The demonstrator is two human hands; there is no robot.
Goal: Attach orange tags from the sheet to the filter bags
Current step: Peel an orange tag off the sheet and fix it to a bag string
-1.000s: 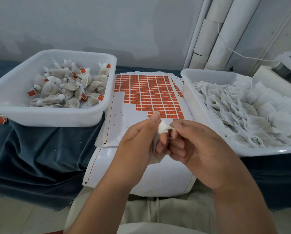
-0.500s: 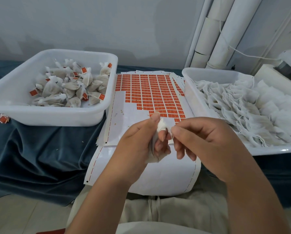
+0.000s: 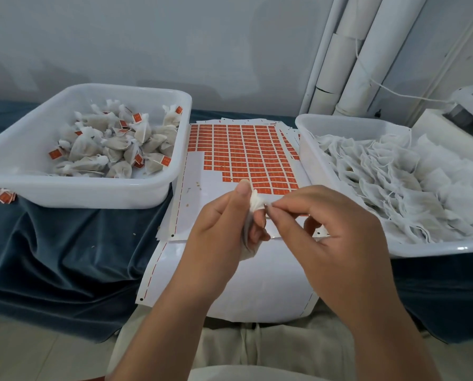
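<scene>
Grips filter bag by gathered neck in left hand, above orange tag sheet, top exposed for tagging. Pinches at bag's top with right hand, likely its string. Works between tagged-bag tub and untagged-bag tub for short reach.

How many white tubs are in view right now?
2. The left tub holds tagged bags; the right tub holds untagged bags. No others show.
</scene>
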